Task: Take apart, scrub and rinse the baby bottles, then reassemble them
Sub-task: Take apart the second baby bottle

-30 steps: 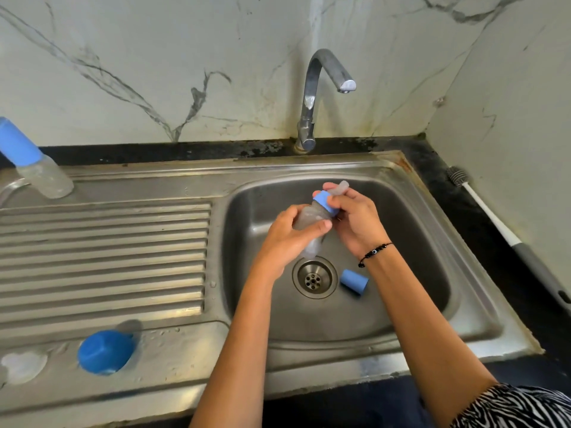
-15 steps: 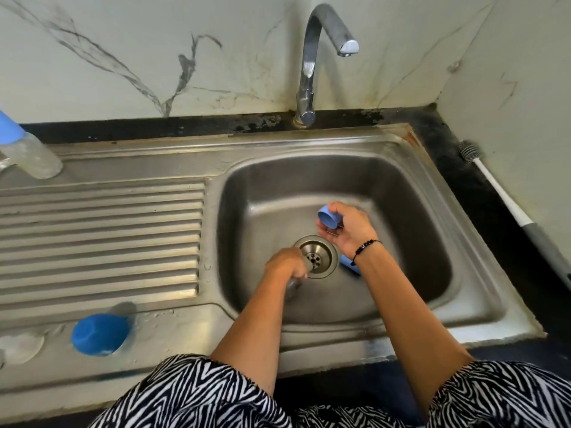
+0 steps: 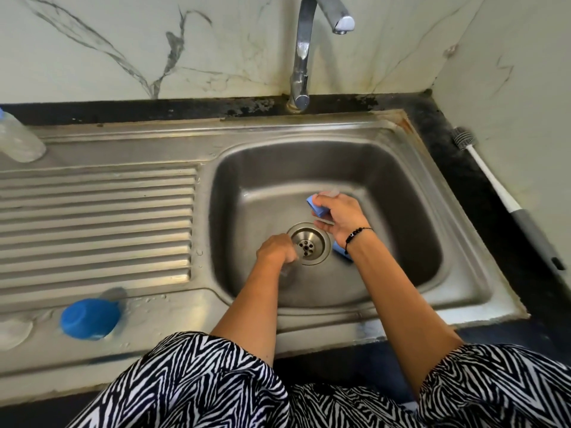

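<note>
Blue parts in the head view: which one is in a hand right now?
The blue collar, pinched in the right hand above the drain. The blue piece lies loose on the sink floor beneath that wrist, and the blue cap sits on the drainboard.

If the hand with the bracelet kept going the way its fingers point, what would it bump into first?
The right hand, gripping a blue screw ring, points left across the steel sink basin. Its path looks free up to the basin's left wall, though depth is hard to judge.
</note>
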A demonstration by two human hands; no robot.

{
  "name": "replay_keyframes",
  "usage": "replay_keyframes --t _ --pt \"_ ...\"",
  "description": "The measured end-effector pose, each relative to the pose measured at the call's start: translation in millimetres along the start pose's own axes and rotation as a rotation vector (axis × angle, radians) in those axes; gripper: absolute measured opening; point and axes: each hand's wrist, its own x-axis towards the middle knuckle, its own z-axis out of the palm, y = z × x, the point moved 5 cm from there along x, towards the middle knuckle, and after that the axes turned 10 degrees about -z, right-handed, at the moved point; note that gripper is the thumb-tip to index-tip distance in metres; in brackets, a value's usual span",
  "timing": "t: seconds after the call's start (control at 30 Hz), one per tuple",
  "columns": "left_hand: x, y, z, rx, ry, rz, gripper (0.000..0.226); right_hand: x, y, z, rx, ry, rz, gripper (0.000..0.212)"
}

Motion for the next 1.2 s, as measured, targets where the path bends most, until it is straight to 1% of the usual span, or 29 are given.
replay_keyframes --t 0.07,0.1,0.13,0.17,0.2,0.23,0.27,0.3,0.33,0.37,0.43,0.5,0.57,0.63,0.7,0.8,0.9,1.0,1.1,1.2 --pt "-6 0 -3 -0.085 -0.023 0.005 0.034 -5 -4 2 -0.011 -0.004 -0.022 0.023" --pt "-10 2 -6 -0.188 -0.030 0.021 0.029 -7 -6 3 -0.025 -0.006 -0.038 0.023" --pt "-13 4 -10 -0.380 -0.050 0.043 0.019 -9 -8 4 -0.045 -0.013 -0.060 0.023" --pt "-19 8 -15 -0.631 -0.089 0.052 0.011 -11 -11 5 -0.068 -0.024 -0.088 0.022" --pt "-27 10 -20 -0.898 -0.156 0.055 0.013 -15 -14 7 -0.098 -0.040 -0.129 0.021" --pt "-35 14 -26 -1.134 -0.248 0.063 0.020 -17 -18 8 -0.132 -0.053 -0.177 0.021" --pt "-41 17 -32 -1.320 -0.337 0.088 0.032 -19 -22 9 -0.165 -0.058 -0.231 0.022" --pt "-48 19 -40 -1.449 -0.401 0.126 0.044 -22 -26 10 -0.197 -0.054 -0.288 0.022" --pt "-54 21 -47 -1.509 -0.439 0.176 0.050 -25 -30 11 -0.224 -0.048 -0.344 0.022" --pt "-62 22 -55 -1.516 -0.437 0.220 0.049 -28 -33 11 -0.248 -0.045 -0.400 0.020" --pt "-73 23 -64 -1.513 -0.392 0.280 0.035 -32 -38 13 -0.307 -0.058 -0.487 0.019" --pt "-78 23 -67 -1.583 -0.365 0.293 0.021 -36 -46 12 -0.374 -0.088 -0.546 0.013" --pt "-82 23 -69 -1.632 -0.357 0.313 0.016 -40 -58 8 -0.433 -0.106 -0.592 0.012" --pt "-86 24 -72 -1.615 -0.337 0.338 0.018 -45 -72 4 -0.507 -0.123 -0.651 0.019" --pt "-91 27 -77 -1.541 -0.293 0.365 0.028 -52 -82 6 -0.600 -0.156 -0.725 0.024" --pt "-97 33 -84 -1.422 -0.206 0.362 0.038 -65 -98 17 -0.816 -0.145 -0.884 0.017" --pt "-102 32 -92 -1.353 -0.081 0.329 0.035 -73 -111 29 -1.018 -0.146 -0.987 0.012" --pt "-105 33 -95 -1.429 -0.066 0.323 0.032 -77 -121 41 -1.155 -0.179 -1.048 0.006" --pt "-104 38 -91 -1.564 -0.108 0.333 0.032 -83 -126 47 -1.239 -0.277 -1.088 0.015" --pt "-105 42 -87 -1.611 -0.125 0.333 0.032 -87 -128 43 -1.245 -0.341 -1.106 0.020"
